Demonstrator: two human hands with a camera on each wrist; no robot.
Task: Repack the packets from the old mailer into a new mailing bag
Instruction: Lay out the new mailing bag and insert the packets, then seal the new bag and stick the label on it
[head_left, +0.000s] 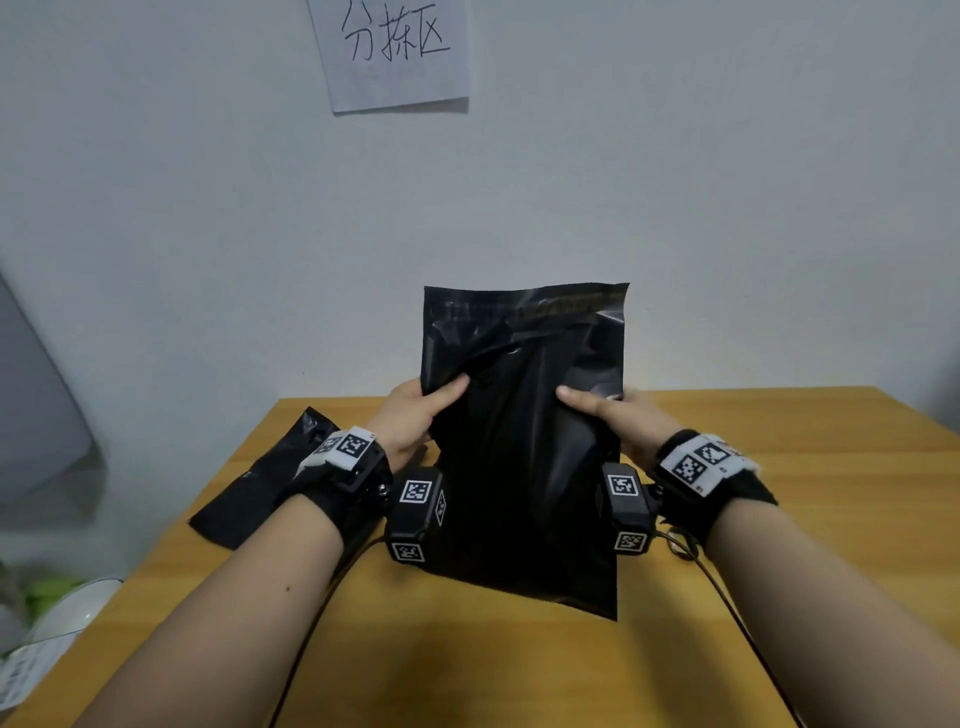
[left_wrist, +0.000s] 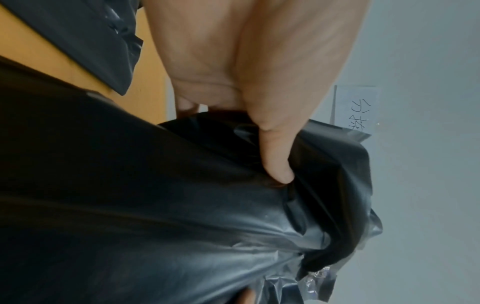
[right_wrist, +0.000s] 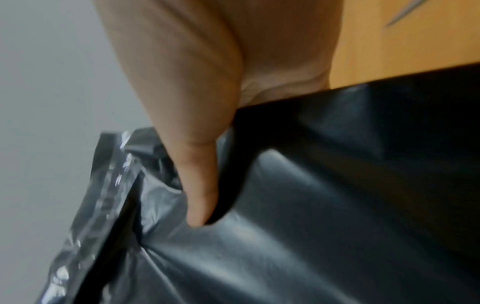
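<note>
a person holds a black mailing bag (head_left: 524, 447) upright above a yellow wooden table (head_left: 753, 571), gripping it at mid-height with both hands, its lower corner hanging just over the tabletop. the left hand (head_left: 410, 421) takes the bag's left edge, thumb laid flat across the front of the plastic and the other fingers hidden behind it, so the film is clamped between them; in the left wrist view the thumb (left_wrist: 275, 156) presses into a crease of the glossy plastic. the right hand (head_left: 618, 415) mirrors it on the right edge, thumb on the front and fingers out of sight behind; the right wrist view shows that thumb (right_wrist: 200, 197) dug into the bag's wrinkled surface, beside the shiny strip along the bag's mouth (right_wrist: 103, 205). the mouth end points up toward the wall, and its flap stands above both hands. whether packets are inside cannot be told from any view. a second black bag (head_left: 260, 488), flattened and crumpled, lies on the table's left part, partly hidden by the left forearm, and appears in the left wrist view as a dark sheet on the yellow surface. both wrists carry black straps with printed square markers and small camera boxes, with thin cables trailing back across the table. a sheet of paper with handwritten characters (head_left: 395, 47) is stuck on the pale wall behind. pale, blurred items sit off the table's left edge, too unclear to name.
</note>
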